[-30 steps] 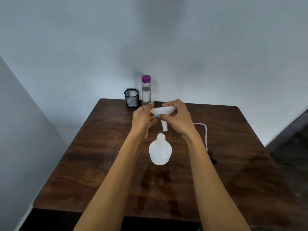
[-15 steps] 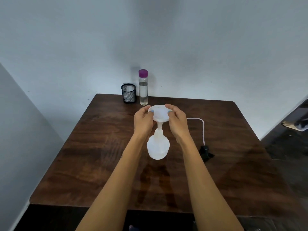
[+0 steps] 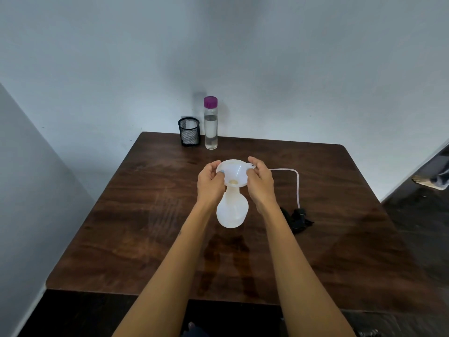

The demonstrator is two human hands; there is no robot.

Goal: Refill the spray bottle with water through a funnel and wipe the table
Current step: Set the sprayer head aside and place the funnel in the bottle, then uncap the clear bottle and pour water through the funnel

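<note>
A white spray bottle body (image 3: 232,210) stands upright near the middle of the dark wooden table (image 3: 145,215), its cap off; a white funnel (image 3: 233,174) sits in its neck, spout down and bowl open upward, tipped slightly toward the camera so that the hole at the bottom shows. The left hand (image 3: 210,182) pinches the funnel's rim at its nine o'clock side, thumb and curled fingers closed on the edge; the right hand (image 3: 260,182) grasps the rim at three o'clock, fingertips on the small tab that juts from it. Both forearms reach in from six o'clock, one either side of the bottle; neither touches it, so far as can be told. At three o'clock from the bottle, near but apart, lies the black spray head (image 3: 300,217) on the tabletop; its thin clear dip tube (image 3: 297,183) runs toward twelve o'clock, then bends back toward the right hand. At the table's far edge, about twelve o'clock from the funnel and well apart, stands a clear water bottle (image 3: 210,124) with a purple cap, upright and mostly full; just beside it at its nine o'clock stands a black mesh cup (image 3: 189,131). A wet-looking dark patch (image 3: 226,263) marks the tabletop at six o'clock from the spray bottle; a foot (image 3: 427,182) shows on the floor at the far right edge.
</note>
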